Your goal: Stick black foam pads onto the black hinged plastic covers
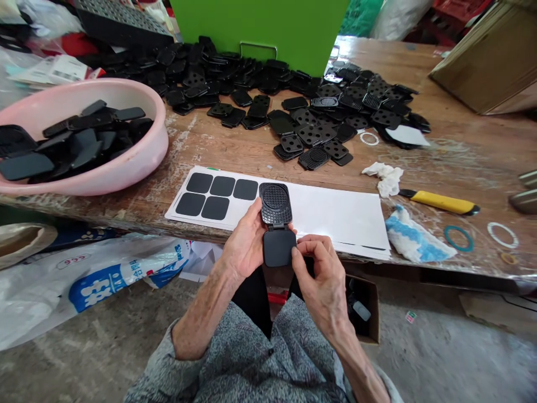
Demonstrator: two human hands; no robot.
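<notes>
A black hinged plastic case (pixel 277 226) lies open between my hands at the table's front edge. Its upper half shows a round grid; its lower half is smooth and flat. My left hand (pixel 245 243) grips the case from the left, thumb near the hinge. My right hand (pixel 314 263) pinches the lower half's right edge, thumb on its face. Just beyond lies a white backing sheet (pixel 335 215) with several black rounded-square stickers (pixel 210 196) at its left end.
A pink basin (pixel 138 159) of black parts stands at the left. A heap of black cases (pixel 293 106) covers the table's far side before a green box (pixel 260 28). A yellow knife (pixel 440 201), crumpled tissue (pixel 386 176), a blue-white cloth (pixel 415 235) and rings (pixel 459 238) lie right.
</notes>
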